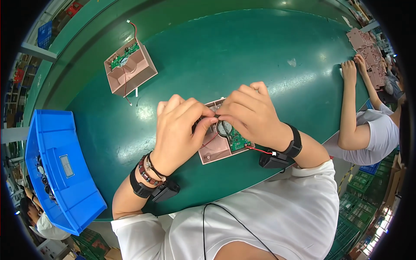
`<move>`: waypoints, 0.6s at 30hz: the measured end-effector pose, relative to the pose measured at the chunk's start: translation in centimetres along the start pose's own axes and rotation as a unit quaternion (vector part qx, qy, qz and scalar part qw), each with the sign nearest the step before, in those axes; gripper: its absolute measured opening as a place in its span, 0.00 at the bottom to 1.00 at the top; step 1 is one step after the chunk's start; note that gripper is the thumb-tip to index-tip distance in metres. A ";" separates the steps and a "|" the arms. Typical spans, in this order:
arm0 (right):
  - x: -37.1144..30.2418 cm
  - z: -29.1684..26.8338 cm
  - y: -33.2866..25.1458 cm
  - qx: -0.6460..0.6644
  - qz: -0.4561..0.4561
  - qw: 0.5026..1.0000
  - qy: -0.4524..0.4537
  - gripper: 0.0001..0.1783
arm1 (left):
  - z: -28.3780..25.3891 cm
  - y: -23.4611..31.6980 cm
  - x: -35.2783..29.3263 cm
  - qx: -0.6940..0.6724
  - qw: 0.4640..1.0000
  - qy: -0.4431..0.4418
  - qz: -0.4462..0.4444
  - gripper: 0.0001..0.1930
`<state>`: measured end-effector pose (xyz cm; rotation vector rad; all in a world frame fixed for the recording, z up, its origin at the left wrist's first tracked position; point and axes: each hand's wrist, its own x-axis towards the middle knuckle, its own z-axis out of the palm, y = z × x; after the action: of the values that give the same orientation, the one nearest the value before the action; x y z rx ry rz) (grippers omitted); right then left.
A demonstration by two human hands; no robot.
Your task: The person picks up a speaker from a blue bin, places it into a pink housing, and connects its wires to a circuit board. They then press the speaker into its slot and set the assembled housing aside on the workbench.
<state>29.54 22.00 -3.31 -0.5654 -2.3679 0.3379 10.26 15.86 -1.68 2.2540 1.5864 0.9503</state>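
Okay, open pinkish plastic box housing (pixel 213 154), green circuit board (pixel 239 141) and round silvery part (pixel 223 128) inside, slightly turned on glossy green tabletop (pixel 195 52), under both hands. Left hand (pixel 178 125) and right hand (pixel 250 112): thumbs pinched to forefingers, tips meeting above housing; can't tell what's between.

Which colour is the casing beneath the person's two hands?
The casing is dusty pink; it shows best in the head view.
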 end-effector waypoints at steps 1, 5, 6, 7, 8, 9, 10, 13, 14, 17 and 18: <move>-0.1 0.0 0.0 -0.018 0.003 1.000 -0.002 0.07 | 0.1 0.1 0.0 0.027 1.000 0.008 0.007 0.05; 0.2 -0.1 -0.4 -0.051 0.022 0.998 -0.003 0.07 | 0.4 0.4 0.2 0.038 0.999 0.032 -0.007 0.05; 0.3 -0.1 -0.5 -0.050 0.035 0.998 0.000 0.07 | 0.4 0.4 0.2 0.038 0.999 0.031 -0.008 0.05; 0.4 -0.1 -0.5 -0.049 0.049 0.998 0.004 0.07 | 0.5 0.4 0.2 0.045 0.999 0.030 -0.009 0.05; 0.4 -0.1 -0.6 -0.049 0.050 0.998 0.003 0.07 | 0.5 0.4 0.2 0.050 0.998 0.028 -0.008 0.05; 0.5 -0.1 -0.6 -0.033 0.072 0.997 0.000 0.07 | 0.5 0.4 0.3 0.056 0.998 0.026 -0.008 0.05; 0.5 0.0 -0.6 -0.016 0.093 0.996 -0.003 0.07 | 0.5 0.5 0.3 0.055 0.998 0.025 -0.008 0.05; 0.5 0.3 -0.3 0.023 0.126 0.992 0.003 0.07 | -0.1 0.9 0.7 0.074 0.997 -0.001 -0.022 0.04; 0.5 0.5 -0.2 0.045 0.137 0.990 0.013 0.07 | -0.2 0.9 0.8 0.073 0.997 -0.002 -0.021 0.04; 0.3 0.6 0.0 0.081 0.149 0.985 0.016 0.07 | -0.3 0.9 0.8 0.080 0.997 -0.014 -0.017 0.03; 0.3 0.5 0.0 0.095 0.150 0.984 0.010 0.07 | -0.4 1.0 0.9 0.080 0.997 -0.015 -0.016 0.03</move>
<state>28.94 22.12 -3.53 -0.8301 -2.1997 0.6821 10.93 16.20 -0.51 2.3267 1.7375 0.8030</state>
